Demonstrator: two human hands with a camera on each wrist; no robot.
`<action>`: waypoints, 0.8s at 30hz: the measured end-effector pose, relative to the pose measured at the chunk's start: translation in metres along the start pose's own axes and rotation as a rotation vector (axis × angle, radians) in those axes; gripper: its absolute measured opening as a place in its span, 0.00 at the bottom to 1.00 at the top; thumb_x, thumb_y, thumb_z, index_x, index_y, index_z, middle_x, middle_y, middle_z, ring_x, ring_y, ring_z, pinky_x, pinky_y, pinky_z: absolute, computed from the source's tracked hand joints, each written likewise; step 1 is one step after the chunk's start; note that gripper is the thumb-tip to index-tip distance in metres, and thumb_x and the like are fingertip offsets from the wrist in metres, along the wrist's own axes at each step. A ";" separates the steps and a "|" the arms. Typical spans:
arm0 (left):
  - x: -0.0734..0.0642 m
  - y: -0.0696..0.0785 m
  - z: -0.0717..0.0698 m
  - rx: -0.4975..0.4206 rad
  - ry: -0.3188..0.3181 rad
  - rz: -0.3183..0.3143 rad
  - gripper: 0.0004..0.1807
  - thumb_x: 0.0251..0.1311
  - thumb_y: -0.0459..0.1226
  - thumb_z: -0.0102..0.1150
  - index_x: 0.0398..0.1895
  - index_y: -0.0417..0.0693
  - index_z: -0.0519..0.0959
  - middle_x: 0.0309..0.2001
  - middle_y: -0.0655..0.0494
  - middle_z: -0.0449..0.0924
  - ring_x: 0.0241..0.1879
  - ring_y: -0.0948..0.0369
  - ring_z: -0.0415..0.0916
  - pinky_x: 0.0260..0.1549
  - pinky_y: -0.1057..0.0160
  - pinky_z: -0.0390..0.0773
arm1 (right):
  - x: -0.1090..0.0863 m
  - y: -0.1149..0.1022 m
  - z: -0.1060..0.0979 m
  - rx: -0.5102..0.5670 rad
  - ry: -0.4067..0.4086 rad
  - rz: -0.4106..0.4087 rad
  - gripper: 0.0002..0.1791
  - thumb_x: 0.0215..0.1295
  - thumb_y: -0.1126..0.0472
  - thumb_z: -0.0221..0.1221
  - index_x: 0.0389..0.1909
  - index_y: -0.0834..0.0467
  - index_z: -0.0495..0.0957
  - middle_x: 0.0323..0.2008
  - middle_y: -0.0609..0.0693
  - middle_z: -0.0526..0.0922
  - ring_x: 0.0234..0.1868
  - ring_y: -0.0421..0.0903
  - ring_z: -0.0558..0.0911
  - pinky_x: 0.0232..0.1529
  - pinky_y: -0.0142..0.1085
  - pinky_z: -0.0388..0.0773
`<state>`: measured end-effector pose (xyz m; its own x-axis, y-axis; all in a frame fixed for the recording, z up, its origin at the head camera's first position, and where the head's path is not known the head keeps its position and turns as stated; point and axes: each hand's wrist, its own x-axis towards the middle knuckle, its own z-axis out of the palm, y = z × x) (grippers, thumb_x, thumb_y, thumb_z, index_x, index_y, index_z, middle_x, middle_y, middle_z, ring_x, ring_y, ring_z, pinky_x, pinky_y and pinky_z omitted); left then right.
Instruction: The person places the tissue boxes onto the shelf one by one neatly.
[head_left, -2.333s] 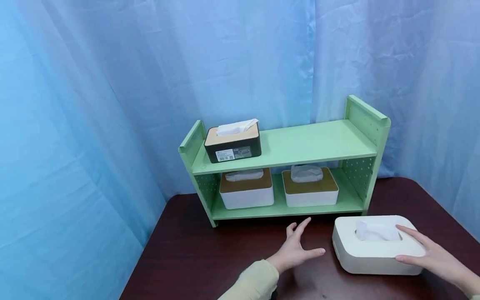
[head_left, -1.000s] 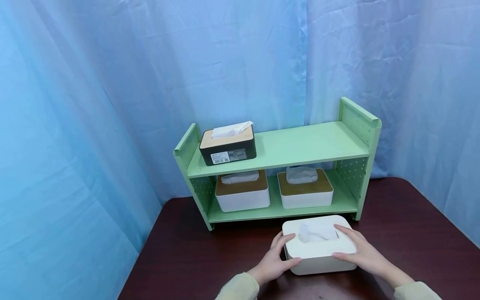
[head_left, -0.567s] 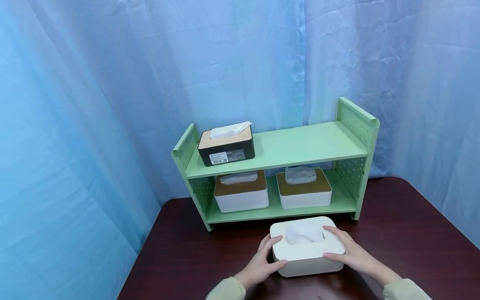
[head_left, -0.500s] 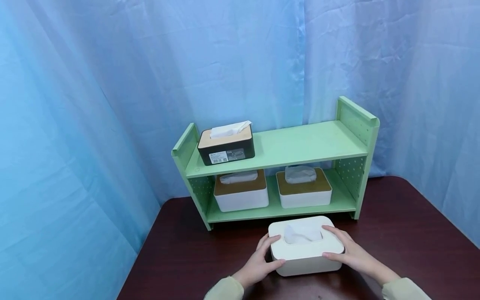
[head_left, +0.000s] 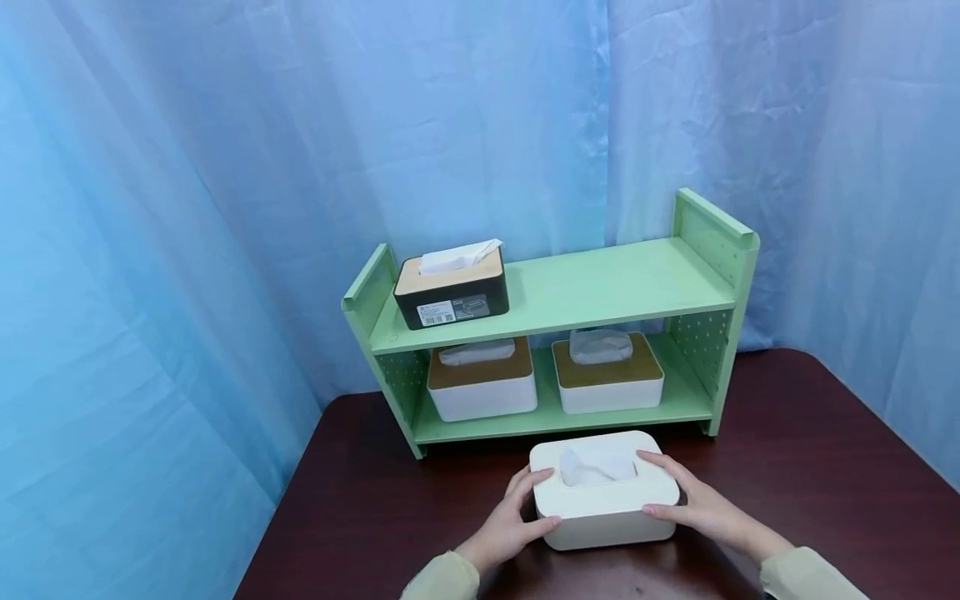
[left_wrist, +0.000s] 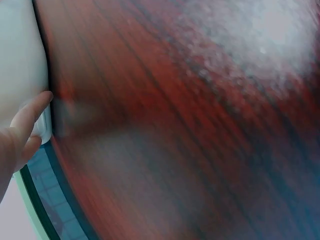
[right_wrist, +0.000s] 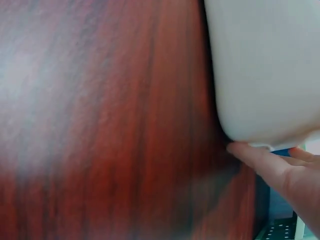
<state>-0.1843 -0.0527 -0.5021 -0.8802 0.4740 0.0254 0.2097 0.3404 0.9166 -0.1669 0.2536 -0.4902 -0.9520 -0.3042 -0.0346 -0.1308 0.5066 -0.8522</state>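
A white tissue box [head_left: 607, 500] with rounded corners sits at the table's front, a white tissue [head_left: 596, 467] showing in its top slot. My left hand [head_left: 506, 529] grips its left end, thumb on the near side and fingers at the top edge. On the opposite end, my right hand [head_left: 705, 506] holds it the same way, thumb in front and fingers over the top. In the left wrist view the fingers [left_wrist: 32, 115] lie along the white box [left_wrist: 22, 55]. The right wrist view has the fingers [right_wrist: 270, 167] at the corner of the box [right_wrist: 265, 65]. Both palms are hidden.
Behind the box stands a green two-tier shelf [head_left: 600, 279]. A black tissue box [head_left: 453, 307] with a light wooden lid rests at its upper left. Below are two white tissue boxes with brown lids, one left [head_left: 483, 400], one right [head_left: 613, 396]. Blue curtains [head_left: 480, 125] hang behind.
My left hand, earlier apart from the white tissue box, has taken hold of its left end. Both hands and the box have moved left across the table, with little movement in the last half second.
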 end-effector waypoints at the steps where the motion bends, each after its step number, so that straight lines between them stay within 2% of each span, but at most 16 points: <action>1: 0.000 0.000 -0.001 -0.002 -0.001 0.001 0.32 0.58 0.37 0.63 0.67 0.57 0.65 0.72 0.43 0.48 0.70 0.44 0.51 0.65 0.47 0.59 | 0.000 0.001 0.001 -0.010 0.019 -0.016 0.42 0.60 0.50 0.62 0.71 0.55 0.54 0.71 0.65 0.52 0.69 0.69 0.50 0.56 0.66 0.59; 6: -0.001 0.000 -0.003 -0.014 0.007 0.009 0.32 0.58 0.36 0.63 0.66 0.56 0.66 0.72 0.44 0.49 0.70 0.44 0.54 0.65 0.49 0.59 | -0.001 0.003 0.008 -0.075 0.129 -0.088 0.41 0.56 0.49 0.65 0.69 0.53 0.60 0.68 0.62 0.60 0.65 0.67 0.56 0.56 0.64 0.61; 12: -0.002 0.000 -0.004 -0.030 0.019 0.014 0.32 0.57 0.35 0.64 0.65 0.54 0.67 0.70 0.44 0.51 0.68 0.45 0.58 0.65 0.49 0.60 | 0.000 0.006 0.012 -0.090 0.172 -0.109 0.41 0.54 0.50 0.67 0.67 0.55 0.63 0.66 0.63 0.63 0.64 0.65 0.60 0.56 0.61 0.63; 14: -0.002 0.001 -0.004 -0.054 0.025 0.011 0.31 0.56 0.35 0.65 0.65 0.54 0.68 0.70 0.43 0.52 0.67 0.45 0.59 0.64 0.49 0.60 | 0.000 0.006 0.012 -0.086 0.179 -0.097 0.41 0.54 0.49 0.67 0.67 0.55 0.63 0.66 0.62 0.64 0.66 0.54 0.62 0.57 0.54 0.66; 16: -0.001 0.002 -0.003 -0.075 0.033 0.009 0.31 0.56 0.34 0.65 0.64 0.53 0.69 0.70 0.42 0.52 0.66 0.45 0.60 0.63 0.50 0.61 | 0.000 0.007 0.011 -0.053 0.177 -0.099 0.40 0.54 0.51 0.68 0.67 0.56 0.63 0.66 0.63 0.63 0.64 0.39 0.65 0.54 0.43 0.71; 19: 0.001 0.002 -0.002 -0.100 0.044 0.007 0.31 0.54 0.34 0.66 0.64 0.52 0.70 0.69 0.42 0.54 0.65 0.45 0.63 0.62 0.54 0.62 | -0.001 0.008 0.010 0.007 0.173 -0.094 0.40 0.54 0.53 0.68 0.68 0.57 0.63 0.67 0.64 0.62 0.56 0.19 0.61 0.47 0.28 0.72; 22: 0.001 0.002 -0.002 -0.100 0.054 0.006 0.32 0.53 0.33 0.67 0.63 0.52 0.70 0.69 0.42 0.55 0.63 0.46 0.65 0.60 0.56 0.64 | 0.000 0.008 0.011 0.064 0.151 -0.095 0.41 0.55 0.56 0.68 0.68 0.59 0.62 0.68 0.67 0.59 0.52 0.15 0.60 0.44 0.26 0.73; 24: 0.000 0.000 -0.002 -0.104 0.060 0.010 0.32 0.53 0.33 0.67 0.63 0.52 0.70 0.68 0.42 0.56 0.63 0.45 0.65 0.60 0.54 0.64 | 0.000 0.007 0.011 0.080 0.139 -0.082 0.41 0.55 0.56 0.68 0.68 0.59 0.61 0.68 0.68 0.58 0.52 0.15 0.61 0.43 0.26 0.73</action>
<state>-0.1856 -0.0541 -0.5009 -0.9029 0.4263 0.0553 0.1755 0.2483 0.9527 -0.1645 0.2482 -0.5020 -0.9690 -0.2241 0.1045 -0.1923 0.4173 -0.8882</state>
